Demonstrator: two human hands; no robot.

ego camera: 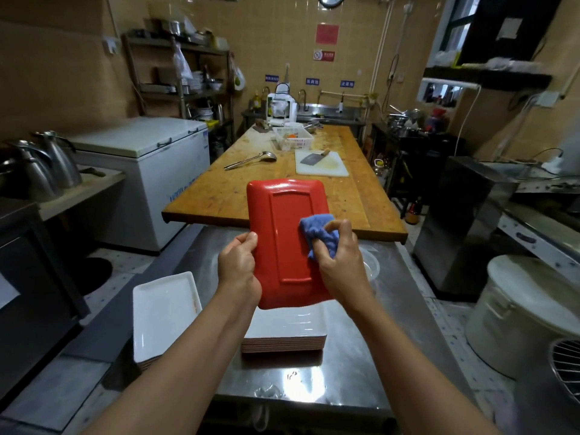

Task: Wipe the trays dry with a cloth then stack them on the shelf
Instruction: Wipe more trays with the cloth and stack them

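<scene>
the person is holding a red rectangular plastic tray (282, 233) up in the air, with its bottom side facing the camera. the left hand (237, 260) is gripping the tray's left edge, with the thumb curled over the rim. the right hand (339, 255) is clamped around a bunched-up blue cloth (317, 230) and is pressing it on the right part of the tray's bottom.

the step in hand looks like the wiping step, and it is the underside that is getting dried.

the tray is hanging over a shiny steel tabletop (345, 356). under it is sitting a stack of white-topped trays with reddish edges (284, 335). another stack of white rectangular trays (163, 312) is sitting to the left, at the tabletop's edge. i cannot tell which stack is wet and which is dry.

next, the cloth probably needs to be rubbing across the rest of the red bottom, the left side too. after that the tray needs to be going on the shelf. i cannot tell which shelf is the right one.
</scene>
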